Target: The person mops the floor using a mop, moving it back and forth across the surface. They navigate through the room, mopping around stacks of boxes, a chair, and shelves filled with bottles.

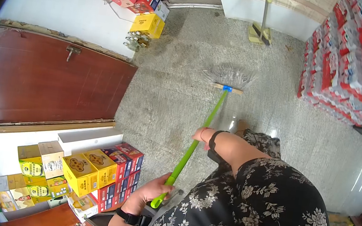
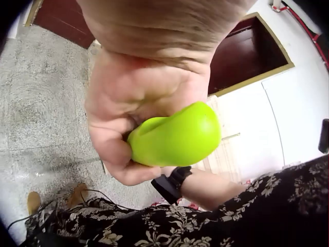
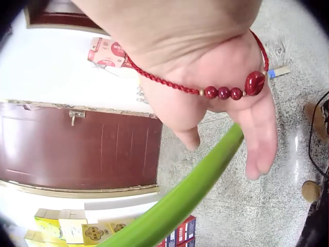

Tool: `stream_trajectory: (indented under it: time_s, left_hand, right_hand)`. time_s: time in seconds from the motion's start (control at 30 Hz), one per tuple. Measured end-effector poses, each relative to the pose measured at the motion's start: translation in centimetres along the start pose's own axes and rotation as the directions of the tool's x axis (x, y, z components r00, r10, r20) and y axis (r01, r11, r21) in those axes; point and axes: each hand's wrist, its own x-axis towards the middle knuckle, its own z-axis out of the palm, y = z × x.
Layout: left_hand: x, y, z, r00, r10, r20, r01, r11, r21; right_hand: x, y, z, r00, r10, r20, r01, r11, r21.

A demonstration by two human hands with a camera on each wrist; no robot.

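Note:
A mop with a long green handle [image 1: 212, 116] slants across the head view. Its grey-white strands [image 1: 229, 75] spread on the floor beyond a wooden bar with a blue clamp [image 1: 227, 88]. My left hand [image 1: 155, 190] grips the handle near its top end, close to my body. In the left wrist view the rounded green handle end [image 2: 180, 135] pokes out of that palm, the fingers curled beneath. Farther down, my right hand [image 1: 201, 134] holds the shaft, which runs between thumb and fingers [image 3: 255, 149] in the right wrist view.
Stacked yellow and red boxes [image 1: 89, 172] stand at lower left, below a brown door [image 1: 56, 81]. More cartons [image 1: 147, 25] line the far wall. Shrink-wrapped packs [image 1: 350, 63] pile up at right. A long-handled dustpan [image 1: 259, 34] stands at the back on the grey floor [image 1: 161, 91].

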Motion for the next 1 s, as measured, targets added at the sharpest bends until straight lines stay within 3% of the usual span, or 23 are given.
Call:
stream_trajectory:
  time_s: [0.13,0.2,0.23,0.27,0.33,0.37,0.4,0.43,0.47,0.57,0.7,0.77,0.9,0.97,1.0]
  left_hand:
    - [-0.4,-4.9,0.0,0.996,0.014,0.093,-0.022,0.995,0.092]
    - [-0.2,-6.2,0.6,0.994,0.017,0.112,-0.032,0.99,0.137]
    - [0.1,-6.6,1.0,0.992,0.014,0.123,-0.039,0.979,0.203]
    - [0.7,-6.8,1.4,0.992,0.01,0.128,-0.037,0.975,0.217]
    - [2.5,-6.7,2.5,0.987,0.084,0.134,-0.126,0.931,0.344]
    - [3.1,-6.1,3.0,0.983,0.097,0.157,-0.145,0.932,0.333]
    - [3.9,-5.6,3.5,0.983,0.088,0.162,-0.14,0.929,0.344]
    - [4.8,-4.9,4.0,0.979,0.096,0.18,-0.152,0.931,0.333]
    - [5.7,-4.1,4.8,0.974,0.108,0.198,-0.169,0.932,0.32]
    - [8.3,-2.0,7.9,0.963,0.149,0.225,-0.203,0.949,0.243]
    - [11.5,1.9,12.0,0.953,0.163,0.255,-0.224,0.946,0.234]
    - [13.3,4.6,14.3,0.949,0.179,0.259,-0.247,0.933,0.262]
    - [16.8,11.0,19.7,0.953,0.179,0.243,-0.249,0.923,0.295]
    - [18.9,14.5,22.0,0.956,0.175,0.235,-0.248,0.909,0.336]
    - [20.2,16.0,22.8,0.956,0.189,0.224,-0.256,0.911,0.324]
  right_hand:
    - [-3.6,0.9,4.3,0.999,0.028,0.036,-0.033,0.987,0.158]
    - [-2.4,3.4,7.0,0.995,0.088,-0.049,-0.077,0.98,0.185]
    - [0.4,5.8,8.2,0.989,-0.145,-0.035,0.135,0.969,-0.209]
    - [1.7,7.7,8.9,0.937,-0.345,0.063,0.319,0.764,-0.56]
    - [-0.2,9.8,8.7,0.929,-0.366,0.058,0.32,0.713,-0.624]
    - [-1.4,10.5,8.4,0.92,-0.385,0.071,0.324,0.648,-0.689]
    - [-2.7,10.9,8.2,0.921,-0.384,0.062,0.32,0.659,-0.681]
    - [-3.8,11.4,7.9,0.982,-0.081,-0.173,0.064,0.993,-0.1]
    - [-4.8,12.0,7.1,0.939,0.302,-0.166,-0.165,0.817,0.552]
    - [-0.8,17.6,5.2,0.93,0.305,-0.208,-0.072,0.702,0.708]
    - [-4.6,20.6,1.0,0.904,0.332,-0.271,0.003,0.628,0.778]
    - [-5.3,22.8,-1.5,0.875,0.375,-0.307,0.096,0.488,0.868]
    - [-6.3,26.5,-8.0,0.831,0.433,-0.348,0.117,0.477,0.871]
    - [-6.1,28.5,-11.4,0.754,0.503,-0.422,0.166,0.476,0.864]
    - [-6.3,29.7,-13.3,0.754,0.509,-0.415,0.165,0.465,0.87]
